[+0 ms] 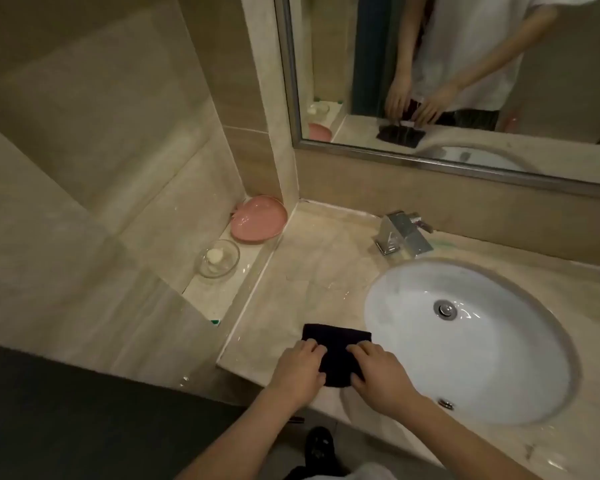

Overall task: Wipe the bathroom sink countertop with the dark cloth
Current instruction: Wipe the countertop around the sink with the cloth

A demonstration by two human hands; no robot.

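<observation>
**Both hands on the cloth at the counter's front edge**

The dark cloth [336,351] lies flat on the beige countertop [309,271], at its front edge and just left of the white sink [465,341]. The left hand [298,372] rests on the cloth's left side with its fingers curled down onto the fabric. The right hand [381,374] covers the right side in the same way, fingertips bent and pressing the cloth. Whether either hand actually pinches the fabric or only presses on it, I cannot tell.

A chrome faucet [404,237] stands on the counter behind the sink. To the left, on a lower ledge [201,292], sit a pink dish [258,220] in the corner and a clear glass bowl [217,259] holding a pale lump of soap [213,254]. The mirror [465,71] above the counter reflects both hands and the cloth.
</observation>
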